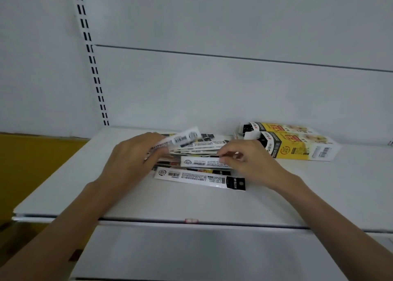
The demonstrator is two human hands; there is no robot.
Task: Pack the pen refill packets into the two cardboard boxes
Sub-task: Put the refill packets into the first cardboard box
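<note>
Head view: a white shelf (212, 204) carries the pen refill packets (197, 151) in a loose, fanned heap near its middle, toward the back edge.
Left hand (136, 159): fingers curled round a raised packet (182, 139), whose far end tilts up off the heap. I cannot tell whether more packets are in the grip.
Right hand (255, 163): thumb and forefinger pinch the end of a middle packet (202, 163) lying in the heap.
Front packet (197, 177): flat on the heap's front side, touched by neither hand.
Cardboard boxes (297, 149): two, side by side toward the shelf's back right, lying flat with flaps open toward the heap. No packet shows inside.
Risk, sliding: the sleeves look glossy, so pulling one from mid-heap could drag its neighbours and scatter them toward the front edge.
Risk, box mouth: the openings look narrow, so an unevenly gathered bundle would likely snag a flap or buckle.
Risk, skidding: the boxes seem light and may shove away under pressure unless one hand steadies them.
Risk, straggler: the front packet could be overlooked.
</note>
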